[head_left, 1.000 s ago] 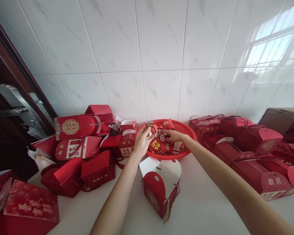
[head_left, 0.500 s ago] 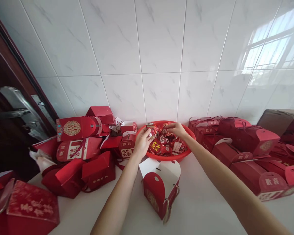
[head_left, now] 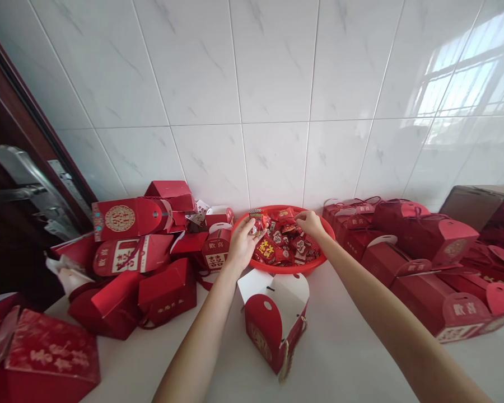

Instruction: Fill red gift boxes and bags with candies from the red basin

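Note:
A round red plastic basket filled with wrapped candies stands against the tiled wall. My left hand is over its left side, fingers closed around a few wrapped candies with red and shiny wrappers. My right hand reaches over the right side, finger and thumb pinched at a red-wrapped candy, partly hidden by the fingers. In front of the basket, between my forearms, an open red gift box with a white inside and a rope handle stands with its flaps up.
Many red gift boxes are piled on the left, near a dark door with a metal handle. More closed red boxes are stacked on the right. A brown carton is at the far right. Everything rests on a white tabletop.
My right hand has shifted slightly right within the basket, and its fingers are now pinched together. My left hand stays nearly in place with its candies. The view has moved a little.

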`<state>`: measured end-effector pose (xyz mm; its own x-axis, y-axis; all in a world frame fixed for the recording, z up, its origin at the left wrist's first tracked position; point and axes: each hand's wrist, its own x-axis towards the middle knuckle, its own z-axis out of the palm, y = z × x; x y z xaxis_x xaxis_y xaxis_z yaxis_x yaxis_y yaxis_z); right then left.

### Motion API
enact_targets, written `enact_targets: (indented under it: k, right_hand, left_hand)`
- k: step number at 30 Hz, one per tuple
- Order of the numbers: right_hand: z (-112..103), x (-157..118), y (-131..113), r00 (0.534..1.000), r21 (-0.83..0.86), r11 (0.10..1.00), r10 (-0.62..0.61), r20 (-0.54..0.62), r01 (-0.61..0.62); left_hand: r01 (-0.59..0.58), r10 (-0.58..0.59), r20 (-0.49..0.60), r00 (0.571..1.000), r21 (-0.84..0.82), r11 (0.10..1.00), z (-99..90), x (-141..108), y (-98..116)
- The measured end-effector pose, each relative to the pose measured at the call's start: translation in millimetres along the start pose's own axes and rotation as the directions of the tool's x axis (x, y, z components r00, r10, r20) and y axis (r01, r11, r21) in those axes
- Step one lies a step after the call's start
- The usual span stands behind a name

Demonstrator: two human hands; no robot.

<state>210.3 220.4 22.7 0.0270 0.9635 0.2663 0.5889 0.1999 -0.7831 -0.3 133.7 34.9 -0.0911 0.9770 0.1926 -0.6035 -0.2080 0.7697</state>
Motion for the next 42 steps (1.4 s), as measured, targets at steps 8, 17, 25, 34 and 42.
enact_targets:
  k: [8, 17, 25, 34, 42]
  right_hand:
    - [7, -2, 0, 0.971, -0.199, 0.975, -0.045, 0.233, 0.094]
    - [9, -4, -6, 0.964, -0.176, 0.97, -0.126, 0.233, 0.17]
    - [-2, -4, -9, 0.999, 0.257, 0.965, -0.031, -0.044, 0.042]
    - [-22, -49, -30, 0.992, 0.692, 0.719, -0.035, 0.122, -0.06]
    - [-57, -102, -51, 0.971, 0.783, 0.611, -0.097, 0.216, -0.114]
  left_hand:
    - [-0.001, 0.001, -0.003, 1.0, -0.006, 1.0, 0.6, -1, 0]
    - [0.002, -0.003, -0.007, 1.0, -0.015, 1.0, 3.5, -2, 1]
    - [0.003, -0.003, 0.005, 1.0, -0.003, 1.0, 2.1, -3, 2]
    - [0.001, -0.001, 0.023, 1.0, 0.002, 1.0, 1.3, -2, 2]
    - [0.055, -0.065, 0.099, 0.993, 0.094, 0.994, 10.9, -14, 13]
